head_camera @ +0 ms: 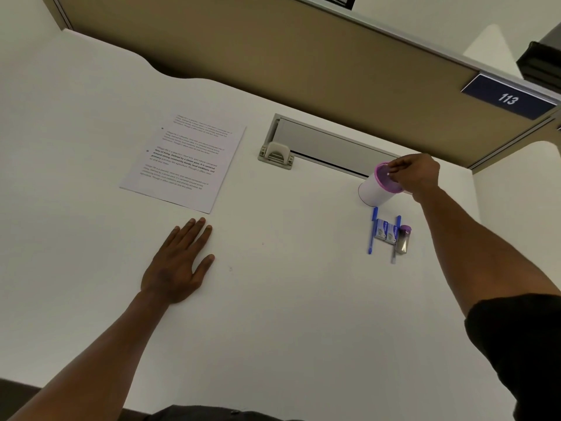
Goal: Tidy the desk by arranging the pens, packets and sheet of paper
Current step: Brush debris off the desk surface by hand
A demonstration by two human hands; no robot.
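White cup (374, 189) with a pink rim, at 2 o'clock: right hand (416, 174) grip pinches it. Left hand (179, 262) lies flat, grip wide, on the bench (288, 314).

left hand (177, 270) flat on white desk (303, 299), fingers straight, just below printed sheet of paper (183, 162) | right hand (414, 174) grips pink rim of white cup (376, 189), cup tilted | below cup: 2 blue pens (372, 230), 2 packets (385, 231) between them, purple-capped tube (404, 240) beside | cable tray (321, 144) | plate "113" (508, 98)
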